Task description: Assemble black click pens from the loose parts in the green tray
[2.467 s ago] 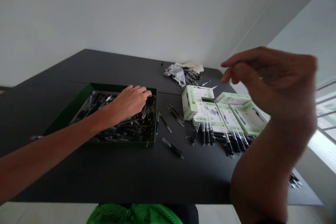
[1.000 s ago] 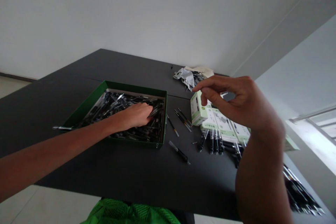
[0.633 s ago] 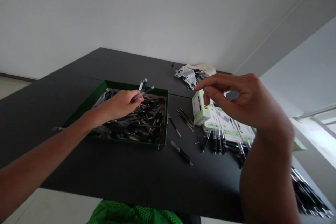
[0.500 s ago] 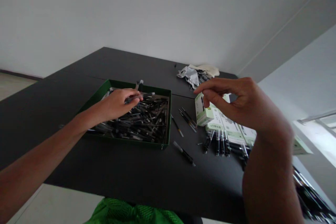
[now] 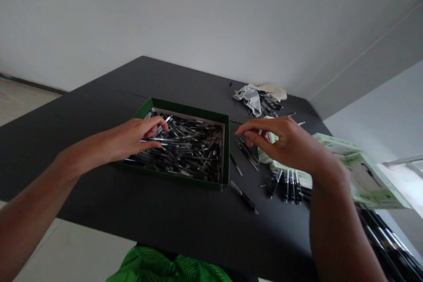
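Observation:
My left hand [image 5: 145,134] is over the left part of a green-walled box [image 5: 185,108] filled with loose black pens [image 5: 194,150]. Its fingers are bent around a thin, clear-and-silver pen [image 5: 164,125], partly hidden by the fingers. My right hand [image 5: 274,136] hangs in the air right of the box, loosely curled, with nothing visible in it. Below it are thin refills [image 5: 247,154] on the table and a white-and-green carton [image 5: 264,156], mostly hidden by the hand. A single pen [image 5: 243,196] rests near the box's front right corner.
Pens in a row [image 5: 291,187] lie by the cartons. Another white-and-green carton [image 5: 373,176] and a bundle of pens [image 5: 386,238] are at the right. Grey and cream cloths [image 5: 251,97] lie with pens at the back of the dark table [image 5: 165,211].
My left hand has lowered towards the pens in the box; the pens that stuck out of its fingers are no longer seen there. My right hand has dropped slightly. The view has shifted left.

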Action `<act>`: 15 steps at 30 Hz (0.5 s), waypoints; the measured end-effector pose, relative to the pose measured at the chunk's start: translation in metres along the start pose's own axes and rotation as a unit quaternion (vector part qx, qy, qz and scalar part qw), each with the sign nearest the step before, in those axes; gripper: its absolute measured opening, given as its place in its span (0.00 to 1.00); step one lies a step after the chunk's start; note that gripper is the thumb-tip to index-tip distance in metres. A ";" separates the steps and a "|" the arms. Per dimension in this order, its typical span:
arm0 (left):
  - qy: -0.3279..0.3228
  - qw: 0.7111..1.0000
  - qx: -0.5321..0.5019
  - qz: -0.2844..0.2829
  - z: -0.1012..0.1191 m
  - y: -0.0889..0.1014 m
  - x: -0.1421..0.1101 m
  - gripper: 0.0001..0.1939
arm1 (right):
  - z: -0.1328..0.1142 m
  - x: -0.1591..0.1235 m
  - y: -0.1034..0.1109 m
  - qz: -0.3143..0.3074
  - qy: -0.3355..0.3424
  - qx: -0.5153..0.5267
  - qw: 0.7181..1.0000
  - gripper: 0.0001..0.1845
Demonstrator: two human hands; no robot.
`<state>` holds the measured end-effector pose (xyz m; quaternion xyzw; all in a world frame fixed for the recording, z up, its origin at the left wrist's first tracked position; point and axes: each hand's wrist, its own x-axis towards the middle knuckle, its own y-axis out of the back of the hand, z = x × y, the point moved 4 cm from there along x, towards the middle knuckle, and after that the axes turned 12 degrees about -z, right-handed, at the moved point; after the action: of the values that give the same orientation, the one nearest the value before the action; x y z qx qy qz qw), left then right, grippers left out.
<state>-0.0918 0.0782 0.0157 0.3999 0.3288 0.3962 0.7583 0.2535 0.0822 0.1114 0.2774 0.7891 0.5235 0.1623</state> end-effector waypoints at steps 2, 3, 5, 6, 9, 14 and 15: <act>0.003 1.000 -0.014 0.015 -0.001 0.001 -0.003 0.13 | -0.002 0.002 -0.001 -0.001 0.000 0.000 1.000 0.14; -0.003 0.999 -0.014 0.035 0.001 0.003 -0.005 0.10 | -0.004 0.004 -0.001 -0.002 0.001 0.001 1.000 0.14; -0.011 0.996 -0.005 0.086 0.005 0.007 -0.009 0.12 | -0.006 0.006 -0.002 -0.002 0.005 -0.001 1.000 0.14; -0.009 0.993 0.002 0.115 0.007 0.010 -0.013 0.15 | -0.007 0.007 -0.003 0.001 0.009 -0.002 1.000 0.13; 0.021 0.981 0.023 0.194 0.009 0.017 -0.027 0.23 | -0.010 0.005 -0.001 0.018 0.026 -0.007 0.999 0.13; 0.110 0.982 0.124 0.087 -0.011 0.018 -0.051 0.26 | -0.007 -0.001 0.004 0.027 0.018 -0.009 0.999 0.11; 0.126 0.982 0.134 0.048 -0.018 0.017 -0.057 0.23 | -0.006 -0.001 0.004 0.024 0.018 -0.009 1.000 0.11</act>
<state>-0.1387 0.0418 0.0324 0.4599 0.4522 0.4318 0.6305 0.2522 0.0782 0.1177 0.2850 0.7805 0.5390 0.1378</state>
